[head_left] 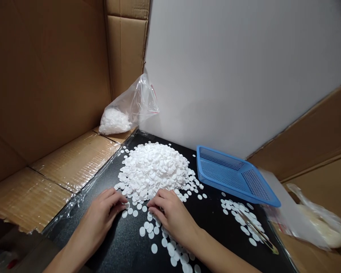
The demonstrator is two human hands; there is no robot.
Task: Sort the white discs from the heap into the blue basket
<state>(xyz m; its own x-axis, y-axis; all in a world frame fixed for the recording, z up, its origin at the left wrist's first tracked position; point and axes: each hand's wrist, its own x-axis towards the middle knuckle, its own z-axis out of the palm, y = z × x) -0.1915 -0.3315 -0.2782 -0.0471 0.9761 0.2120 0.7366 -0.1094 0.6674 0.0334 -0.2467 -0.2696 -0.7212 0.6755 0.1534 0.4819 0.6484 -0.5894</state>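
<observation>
A big heap of small white round discs point(155, 169) lies on a black table top point(125, 246). My left hand point(104, 212) rests palm down at the heap's near left edge, its fingertips touching a few loose discs. My right hand point(170, 212) lies flat at the heap's near edge, fingers spread over scattered discs point(150, 229). More loose discs trail back along my right forearm. Neither hand visibly grips anything.
A blue mesh tray point(235, 175) sits tilted at the right, with a smaller patch of discs point(241, 218) in front of it. A clear bag of white discs point(122, 113) stands on cardboard at the back left. Another plastic bag point(315, 223) lies far right. Cardboard walls surround the table.
</observation>
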